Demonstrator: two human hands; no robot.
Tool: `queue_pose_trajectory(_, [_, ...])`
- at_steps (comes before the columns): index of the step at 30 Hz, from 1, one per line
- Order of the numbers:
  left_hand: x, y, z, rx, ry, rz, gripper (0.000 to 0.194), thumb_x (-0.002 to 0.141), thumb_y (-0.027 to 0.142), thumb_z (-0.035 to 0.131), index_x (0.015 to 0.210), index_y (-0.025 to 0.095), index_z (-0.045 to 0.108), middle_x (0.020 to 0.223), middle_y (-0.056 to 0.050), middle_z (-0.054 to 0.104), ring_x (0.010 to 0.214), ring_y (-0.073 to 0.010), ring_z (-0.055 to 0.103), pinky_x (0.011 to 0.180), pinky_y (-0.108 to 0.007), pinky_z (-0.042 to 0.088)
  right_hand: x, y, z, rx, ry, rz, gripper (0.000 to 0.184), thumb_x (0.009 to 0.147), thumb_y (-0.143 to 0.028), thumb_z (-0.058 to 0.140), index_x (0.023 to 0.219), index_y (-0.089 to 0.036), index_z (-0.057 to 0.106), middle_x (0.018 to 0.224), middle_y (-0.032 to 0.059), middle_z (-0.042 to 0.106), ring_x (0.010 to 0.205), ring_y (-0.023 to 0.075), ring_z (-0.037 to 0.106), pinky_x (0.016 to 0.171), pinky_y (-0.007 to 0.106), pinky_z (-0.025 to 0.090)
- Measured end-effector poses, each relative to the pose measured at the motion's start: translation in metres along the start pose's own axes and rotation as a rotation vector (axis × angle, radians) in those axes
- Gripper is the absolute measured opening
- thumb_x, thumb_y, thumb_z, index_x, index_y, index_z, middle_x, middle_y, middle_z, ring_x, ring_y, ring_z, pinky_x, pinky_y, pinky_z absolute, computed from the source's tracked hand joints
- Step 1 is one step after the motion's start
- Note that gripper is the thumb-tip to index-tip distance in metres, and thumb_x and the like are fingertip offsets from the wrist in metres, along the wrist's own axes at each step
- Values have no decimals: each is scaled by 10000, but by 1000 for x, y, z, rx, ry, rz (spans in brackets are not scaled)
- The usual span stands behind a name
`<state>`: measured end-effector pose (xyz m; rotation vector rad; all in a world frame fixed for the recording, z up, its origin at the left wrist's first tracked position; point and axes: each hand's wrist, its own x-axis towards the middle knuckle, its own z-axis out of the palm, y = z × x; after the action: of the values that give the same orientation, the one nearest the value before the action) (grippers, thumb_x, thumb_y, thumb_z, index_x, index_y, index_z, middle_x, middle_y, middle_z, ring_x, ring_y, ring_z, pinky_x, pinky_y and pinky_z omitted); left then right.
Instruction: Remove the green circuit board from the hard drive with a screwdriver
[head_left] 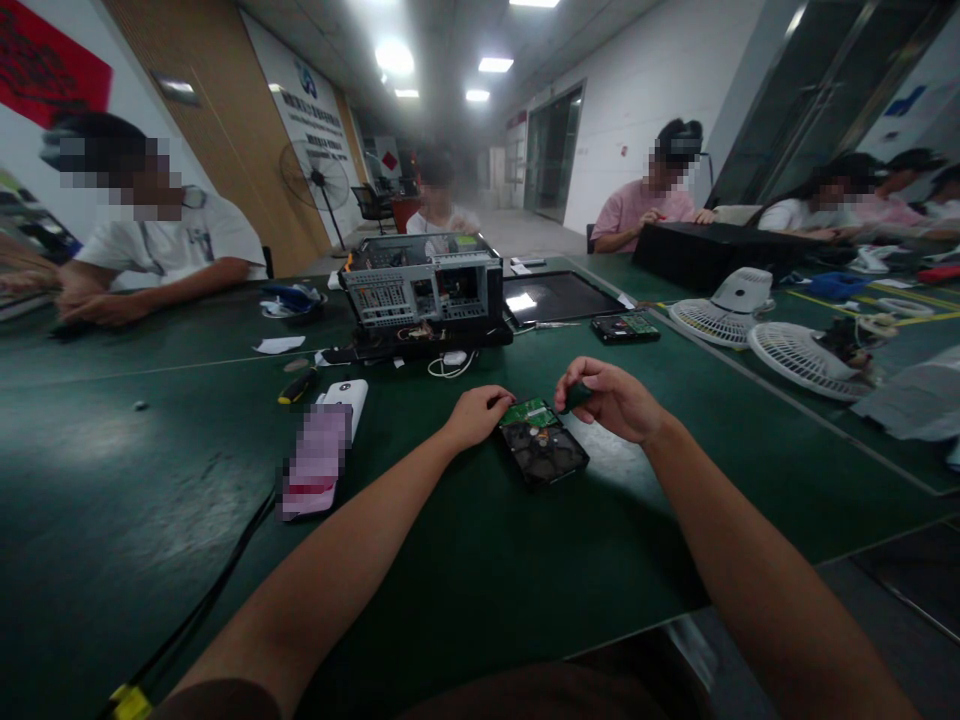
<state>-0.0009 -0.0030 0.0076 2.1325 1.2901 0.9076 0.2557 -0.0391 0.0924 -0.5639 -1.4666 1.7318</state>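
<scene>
A hard drive [544, 448] lies on the green table [450, 560] in front of me, its green circuit board facing up. My left hand [478, 414] rests at the drive's left far corner with fingers curled against it. My right hand [611, 398] hovers over the drive's far right corner. Its fingers are closed round a dark-handled tool [576, 397], apparently a small screwdriver, pointed down at the board.
An open computer case [424, 290] stands beyond the drive, a second hard drive [625, 327] and a dark panel [559, 297] to its right. A yellow-handled screwdriver [298, 386], a white device [346, 398] and a blurred item lie left. Fan parts [795, 358] sit right. Other people sit around the table.
</scene>
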Motion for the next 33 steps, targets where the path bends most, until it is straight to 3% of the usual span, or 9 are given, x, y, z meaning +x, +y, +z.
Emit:
queue_pose_trajectory(4, [0,1,0,-5,-1,-12,257,957,322,526,1043,228,750,1064,-24,766,997,-211,692,898,-319,519,1,3,0,-13,23,3,228,842,-307,625,1029,-201,705,942,88,691,862,203,641,513,233,443])
queue_pose_trajectory(16, [0,0,1,16,3,-16,251,948,307,525,1024,228,751,1052,-24,768,989,-212,694,898,-324,519,2,5,-1,37,74,-38,204,895,-356,651,1011,-200,713,1055,87,704,1022,210,652,780,322,591])
queue_pose_trajectory(26, [-1,0,1,2,13,6,258,957,327,523,1038,233,749,1060,-19,765,1002,-211,690,907,-326,516,-1,4,-4,-139,97,-63,220,844,-242,706,1059,-215,746,1026,59,695,901,162,623,681,254,508])
queue_pose_trajectory(33, [0,-1,1,-3,5,1,249,954,317,528,1026,232,751,1067,-22,765,1007,-214,691,919,-330,515,2,5,-1,-87,41,-86,109,788,-263,661,873,-202,690,992,64,644,859,179,582,560,245,440])
